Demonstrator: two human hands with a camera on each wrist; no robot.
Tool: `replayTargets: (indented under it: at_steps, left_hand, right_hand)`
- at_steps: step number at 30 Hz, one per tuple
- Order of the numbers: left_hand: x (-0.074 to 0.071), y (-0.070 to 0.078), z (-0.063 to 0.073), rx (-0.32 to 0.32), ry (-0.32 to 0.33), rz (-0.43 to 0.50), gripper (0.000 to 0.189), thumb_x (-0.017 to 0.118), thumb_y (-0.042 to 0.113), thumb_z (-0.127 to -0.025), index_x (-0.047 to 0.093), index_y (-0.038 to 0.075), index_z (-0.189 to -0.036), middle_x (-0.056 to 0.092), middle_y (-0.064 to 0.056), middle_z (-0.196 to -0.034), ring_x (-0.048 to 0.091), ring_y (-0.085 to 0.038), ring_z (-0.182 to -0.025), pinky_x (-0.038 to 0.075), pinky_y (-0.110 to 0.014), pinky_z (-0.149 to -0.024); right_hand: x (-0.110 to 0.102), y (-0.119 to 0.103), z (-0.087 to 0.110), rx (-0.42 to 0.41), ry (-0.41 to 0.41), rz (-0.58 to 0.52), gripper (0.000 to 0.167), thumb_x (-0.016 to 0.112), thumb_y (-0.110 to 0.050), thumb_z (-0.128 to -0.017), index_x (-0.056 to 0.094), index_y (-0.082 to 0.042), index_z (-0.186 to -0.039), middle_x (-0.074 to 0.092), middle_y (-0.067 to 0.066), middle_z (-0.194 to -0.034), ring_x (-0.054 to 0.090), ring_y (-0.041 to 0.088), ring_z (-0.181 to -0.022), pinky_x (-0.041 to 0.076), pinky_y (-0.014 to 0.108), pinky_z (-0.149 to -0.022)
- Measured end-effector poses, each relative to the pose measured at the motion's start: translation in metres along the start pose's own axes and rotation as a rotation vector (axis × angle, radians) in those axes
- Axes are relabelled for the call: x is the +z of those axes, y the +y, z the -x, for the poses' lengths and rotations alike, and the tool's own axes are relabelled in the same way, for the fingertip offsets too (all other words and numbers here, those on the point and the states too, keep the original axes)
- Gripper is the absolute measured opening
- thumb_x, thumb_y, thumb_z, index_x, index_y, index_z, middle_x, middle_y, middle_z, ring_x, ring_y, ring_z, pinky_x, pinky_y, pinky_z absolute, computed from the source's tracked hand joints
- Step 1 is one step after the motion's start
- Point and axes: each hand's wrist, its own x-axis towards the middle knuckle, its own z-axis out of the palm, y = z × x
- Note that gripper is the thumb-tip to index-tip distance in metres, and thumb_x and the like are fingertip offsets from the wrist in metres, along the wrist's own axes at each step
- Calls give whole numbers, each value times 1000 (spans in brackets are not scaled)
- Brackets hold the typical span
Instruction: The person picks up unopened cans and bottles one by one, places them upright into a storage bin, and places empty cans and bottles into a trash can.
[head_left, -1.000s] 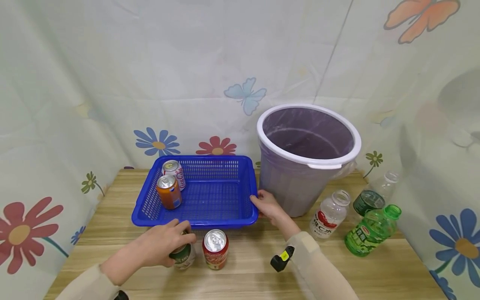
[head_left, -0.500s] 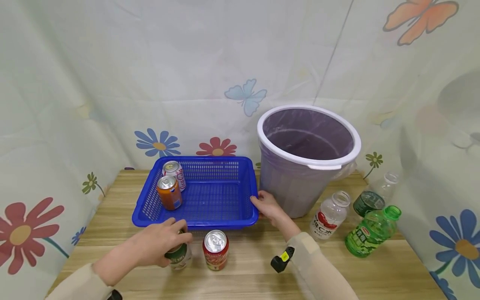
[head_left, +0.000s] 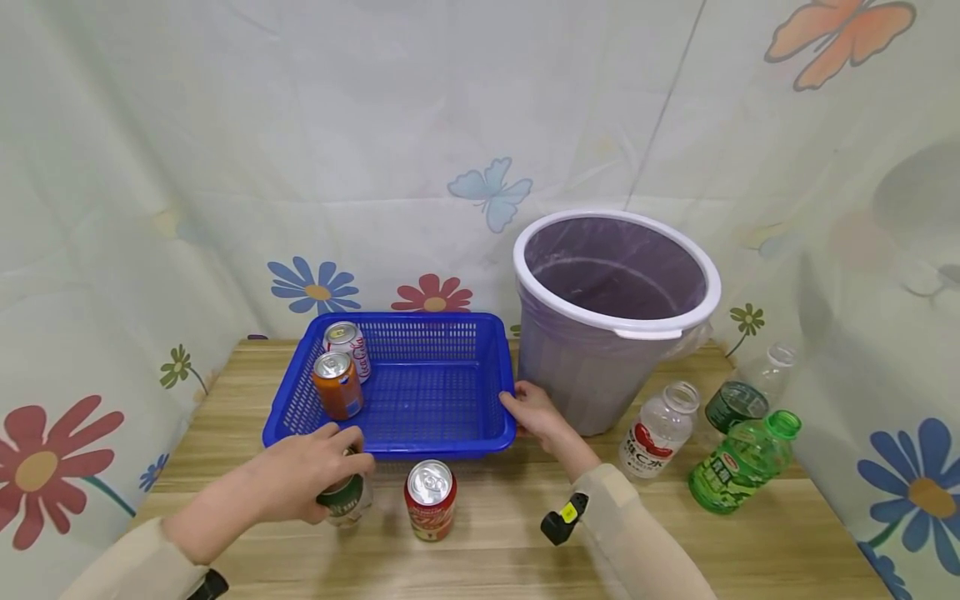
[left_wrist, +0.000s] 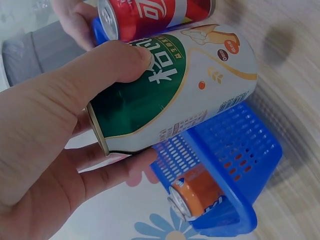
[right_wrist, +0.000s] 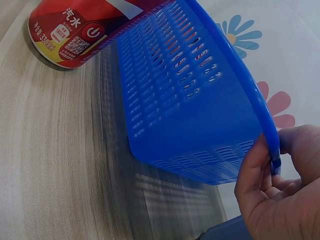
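My left hand [head_left: 296,477] grips a green-and-white drink can [left_wrist: 200,82] near its top, thumb on one side and fingers on the other. In the head view this can stands out just before the front left of a blue plastic basket [head_left: 420,451]. With thumb and fingers, my right hand [head_left: 534,408] pinches the basket's right rim, seen close in the right wrist view. Inside the basket's left end are an orange can [head_left: 339,392] and a silver Coca-Cola can [head_left: 362,354]. A red soda can [head_left: 431,504] stands on the table between my hands.
Right of the basket stands a grey bin [head_left: 577,375] with a white rim and a liner. Near it are a clear bottle with a red label [head_left: 652,437], a green bottle [head_left: 738,467] and a clear bottle with a dark green label [head_left: 738,406]. A patterned cloth [head_left: 375,150] hangs behind.
My left hand has shifted left and slightly toward the basket with the green-and-white can, widening the gap to the red can. The right hand stays on the basket rim.
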Motion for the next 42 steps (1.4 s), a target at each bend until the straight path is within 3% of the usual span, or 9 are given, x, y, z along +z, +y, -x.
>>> replayTargets:
  at_steps: [7, 16, 24, 34, 42]
  left_hand:
    - [-7, -5, 6, -17, -1, 29, 60, 86, 23, -56, 55, 24, -107, 48, 0, -104, 48, -18, -87, 50, -28, -58]
    - [-20, -12, 13, -32, -1, 40, 59, 86, 21, -55, 54, 23, -105, 48, -1, -103, 48, -20, -85, 51, -31, -60]
    - [-36, -21, 18, -63, -11, 47, 56, 85, 19, -56, 54, 23, -102, 45, 2, -95, 45, -17, -81, 46, -27, -56]
    - [-52, -31, 22, -89, 13, 48, 55, 85, 17, -54, 54, 24, -98, 45, 2, -93, 48, -17, -79, 47, -25, -56]
    - [-61, -41, 20, -115, 12, 25, 55, 87, 19, -55, 54, 23, -99, 47, 0, -93, 51, -17, -79, 48, -27, -54]
  right_hand:
    - [2, 0, 1, 1, 28, 5, 29, 51, -17, -90, 50, 2, -113, 63, 21, -101, 64, 17, -70, 56, 33, -61]
    - [3, -22, 23, -17, -3, 4, 29, 47, -12, -92, 46, 8, -114, 63, 12, -88, 61, 11, -63, 56, 30, -59]
    - [1, 1, 0, -5, 8, -29, 29, 51, -16, -92, 49, 3, -113, 62, 23, -101, 63, 16, -68, 56, 34, -62]
    - [1, 1, 1, 6, 25, 8, 29, 50, -17, -92, 50, 2, -114, 62, 23, -102, 66, 31, -83, 57, 36, -65]
    - [2, 1, 0, 11, 25, 22, 28, 49, -18, -92, 50, 1, -113, 61, 22, -103, 65, 31, -85, 56, 35, -65]
